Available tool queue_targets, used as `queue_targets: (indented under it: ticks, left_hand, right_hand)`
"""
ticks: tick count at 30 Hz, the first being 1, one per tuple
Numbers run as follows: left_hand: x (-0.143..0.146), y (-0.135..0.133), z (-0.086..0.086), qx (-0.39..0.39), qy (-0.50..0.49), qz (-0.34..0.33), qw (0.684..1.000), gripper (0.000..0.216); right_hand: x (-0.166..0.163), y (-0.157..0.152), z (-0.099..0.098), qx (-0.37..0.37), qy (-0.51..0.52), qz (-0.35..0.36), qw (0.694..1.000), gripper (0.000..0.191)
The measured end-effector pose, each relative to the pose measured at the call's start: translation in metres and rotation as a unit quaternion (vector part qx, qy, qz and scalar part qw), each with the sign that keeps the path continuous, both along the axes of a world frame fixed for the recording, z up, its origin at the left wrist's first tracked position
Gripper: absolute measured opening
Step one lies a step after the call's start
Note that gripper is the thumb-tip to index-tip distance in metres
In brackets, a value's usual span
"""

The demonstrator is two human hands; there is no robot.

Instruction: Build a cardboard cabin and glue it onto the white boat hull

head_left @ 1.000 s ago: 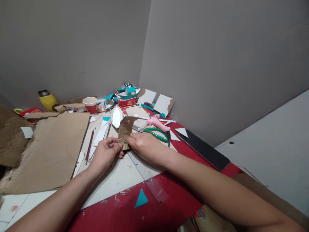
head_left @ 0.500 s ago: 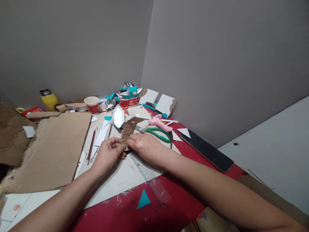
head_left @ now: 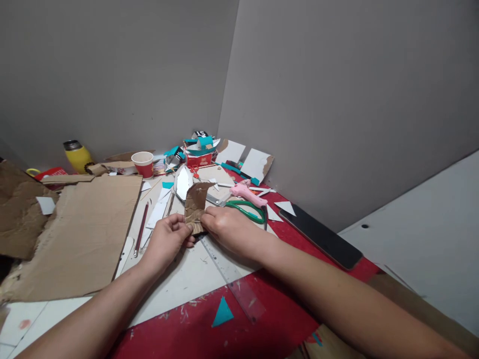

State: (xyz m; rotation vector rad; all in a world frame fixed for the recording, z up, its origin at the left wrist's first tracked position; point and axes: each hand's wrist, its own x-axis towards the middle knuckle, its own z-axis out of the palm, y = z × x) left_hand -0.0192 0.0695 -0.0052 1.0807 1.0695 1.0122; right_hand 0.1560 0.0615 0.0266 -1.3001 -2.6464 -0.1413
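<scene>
Bare forearms (head_left: 112,294) angled inward; left grip (head_left: 166,239) pinching, right grip (head_left: 224,227) just beside it, palm down

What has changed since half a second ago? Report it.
The upper end of the cardboard piece has swung slightly left. The left hand and right hand are still on it, nothing visibly taken or let go. The pencil and phone stayed put.

You can't tell whether your right hand (head_left: 226,227) pinches the cardboard strip (head_left: 195,202) hiding the ruler (head_left: 232,281)'s far end, and the view's edge crops the dark cardboard (head_left: 18,214) well left of your left hand (head_left: 170,239).
</scene>
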Motion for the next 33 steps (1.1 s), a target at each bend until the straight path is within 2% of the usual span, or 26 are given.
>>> queue_targets:
  ticks: [6,9,11,14,16,20,22,28,33]
  left_hand:
    - [0.0,0.001,0.003,-0.018,-0.011,0.007,1.0,0.013]
    - [-0.001,0.001,0.005,-0.024,-0.017,0.012,0.999,0.015]
    - [-0.002,0.002,0.006,-0.03,-0.025,0.018,0.999,0.017]
    - [-0.004,0.003,0.006,-0.041,-0.047,0.033,0.998,0.022]
    - [-0.005,0.003,0.006,-0.045,-0.066,0.041,0.996,0.025]
    - [-0.007,0.003,0.005,-0.03,-0.082,0.028,0.996,0.028]
    - [-0.007,0.004,0.004,-0.025,-0.082,0.021,0.996,0.028]
    - [-0.006,0.003,0.004,-0.022,-0.079,0.013,0.997,0.028]
    - [-0.004,0.003,0.003,-0.014,-0.07,0.012,0.997,0.03]
  right_hand:
    - [0.009,0.003,-0.004,0.013,0.064,0.001,0.998,0.015]
    - [0.012,0.004,-0.006,0.006,0.159,0.014,0.987,0.016]
    - [0.013,0.005,-0.005,0.008,0.262,-0.001,0.965,0.013]
    - [0.014,0.009,-0.003,0.007,0.422,-0.077,0.903,0.012]
    - [0.014,0.011,-0.002,-0.049,0.491,-0.111,0.863,0.012]
    - [0.008,0.012,-0.006,-0.296,0.526,-0.108,0.79,0.023]
    - [0.004,0.013,-0.01,-0.378,0.526,-0.1,0.755,0.022]
    - [0.0,0.016,-0.015,-0.405,0.59,-0.123,0.688,0.02]
    - [0.001,0.018,-0.018,-0.397,0.59,-0.125,0.692,0.012]
